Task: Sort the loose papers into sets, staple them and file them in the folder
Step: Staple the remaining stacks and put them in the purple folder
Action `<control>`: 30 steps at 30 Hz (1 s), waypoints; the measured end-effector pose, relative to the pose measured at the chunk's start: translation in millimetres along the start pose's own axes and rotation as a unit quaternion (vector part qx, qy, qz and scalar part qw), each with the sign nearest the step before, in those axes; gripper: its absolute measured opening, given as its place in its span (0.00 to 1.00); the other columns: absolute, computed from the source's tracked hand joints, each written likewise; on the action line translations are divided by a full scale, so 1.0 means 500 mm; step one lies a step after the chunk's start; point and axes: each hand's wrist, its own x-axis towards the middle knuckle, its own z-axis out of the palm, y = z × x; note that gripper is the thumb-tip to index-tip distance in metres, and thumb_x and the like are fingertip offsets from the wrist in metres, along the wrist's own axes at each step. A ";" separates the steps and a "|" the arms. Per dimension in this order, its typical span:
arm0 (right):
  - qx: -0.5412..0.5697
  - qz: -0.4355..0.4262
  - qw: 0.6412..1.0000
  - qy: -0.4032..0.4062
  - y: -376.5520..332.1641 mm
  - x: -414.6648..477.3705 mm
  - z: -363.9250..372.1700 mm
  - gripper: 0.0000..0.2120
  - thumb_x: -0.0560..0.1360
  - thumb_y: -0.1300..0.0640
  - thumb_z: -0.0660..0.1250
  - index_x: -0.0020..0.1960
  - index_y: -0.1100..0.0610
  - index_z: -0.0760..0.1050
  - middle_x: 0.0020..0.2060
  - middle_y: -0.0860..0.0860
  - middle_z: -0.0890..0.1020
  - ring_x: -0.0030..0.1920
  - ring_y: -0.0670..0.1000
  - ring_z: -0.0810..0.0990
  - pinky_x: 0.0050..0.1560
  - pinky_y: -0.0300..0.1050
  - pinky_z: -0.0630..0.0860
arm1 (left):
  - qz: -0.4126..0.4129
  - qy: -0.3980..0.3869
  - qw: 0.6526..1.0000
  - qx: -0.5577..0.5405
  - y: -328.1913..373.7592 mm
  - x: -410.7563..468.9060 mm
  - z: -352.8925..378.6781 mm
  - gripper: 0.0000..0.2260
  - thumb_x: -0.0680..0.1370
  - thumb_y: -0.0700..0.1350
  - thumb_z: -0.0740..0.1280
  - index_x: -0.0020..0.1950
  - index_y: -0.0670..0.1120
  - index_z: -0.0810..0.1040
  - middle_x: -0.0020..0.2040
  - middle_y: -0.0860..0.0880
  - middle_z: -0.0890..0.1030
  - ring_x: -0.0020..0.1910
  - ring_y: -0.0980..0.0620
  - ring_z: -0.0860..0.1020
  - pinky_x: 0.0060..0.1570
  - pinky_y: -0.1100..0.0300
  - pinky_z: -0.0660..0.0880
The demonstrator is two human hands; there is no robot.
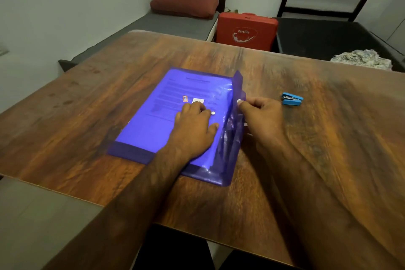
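Pinching the flap [237, 85] in my right hand [260, 114], left hand [192, 129] flat on the folder [142, 133]; skewed, the snap [238, 101] may miss.

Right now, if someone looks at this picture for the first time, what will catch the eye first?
The bright purple folder in the middle of the wooden table, with printed papers inside. The left hand presses flat on it while the right hand pinches its raised flap. A small blue stapler lies to the right.
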 end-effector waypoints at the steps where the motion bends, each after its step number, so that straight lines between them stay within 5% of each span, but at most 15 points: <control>1: -0.009 -0.004 1.000 0.004 0.003 0.008 0.003 0.15 0.65 0.42 0.71 0.45 0.49 0.85 0.37 0.49 0.88 0.41 0.56 0.88 0.46 0.65 0.85 | -0.004 0.010 1.000 0.000 0.010 -0.001 0.006 0.19 0.82 0.56 0.64 0.69 0.48 0.77 0.67 0.49 0.72 0.67 0.44 0.67 0.64 0.49 0.67; 8: -0.173 -0.053 0.983 0.012 -0.007 0.004 0.012 0.03 0.66 0.53 0.72 0.36 0.52 0.82 0.32 0.46 0.84 0.38 0.51 0.84 0.47 0.51 0.83 | -0.033 0.028 0.998 -0.041 0.080 0.002 0.037 0.13 0.81 0.50 0.64 0.62 0.45 0.79 0.67 0.46 0.71 0.66 0.41 0.66 0.62 0.47 0.67; 14: -0.240 -0.098 0.966 0.017 0.017 0.011 0.009 0.02 0.72 0.55 0.73 0.41 0.50 0.84 0.36 0.44 0.84 0.42 0.47 0.84 0.45 0.42 0.77 | 0.029 0.001 0.996 -0.087 0.037 0.027 0.028 0.15 0.82 0.50 0.67 0.65 0.46 0.82 0.65 0.46 0.73 0.66 0.40 0.66 0.74 0.53 0.50; 18: -0.281 -0.133 0.951 -0.001 0.024 0.004 0.014 0.08 0.71 0.53 0.73 0.48 0.52 0.87 0.41 0.47 0.87 0.45 0.49 0.85 0.48 0.45 0.80 | 0.059 0.021 0.991 -0.121 0.014 0.028 0.034 0.12 0.79 0.48 0.71 0.60 0.45 0.85 0.60 0.47 0.78 0.62 0.40 0.71 0.76 0.44 0.56; 24: -0.385 -0.214 0.897 -0.031 0.024 0.005 0.013 0.14 0.70 0.47 0.66 0.47 0.52 0.86 0.39 0.52 0.84 0.43 0.56 0.83 0.42 0.47 0.78 | 0.050 0.029 0.989 -0.137 0.006 0.032 0.038 0.10 0.79 0.42 0.69 0.57 0.43 0.86 0.62 0.48 0.81 0.62 0.43 0.74 0.72 0.51 0.60; 30: -0.511 -0.268 0.816 -0.044 0.005 -0.007 0.014 0.12 0.77 0.48 0.65 0.52 0.53 0.83 0.51 0.52 0.79 0.55 0.57 0.79 0.42 0.47 0.69 | 0.043 0.046 0.986 -0.151 0.014 0.028 0.036 0.12 0.76 0.37 0.67 0.57 0.42 0.86 0.59 0.47 0.83 0.59 0.44 0.75 0.69 0.55 0.62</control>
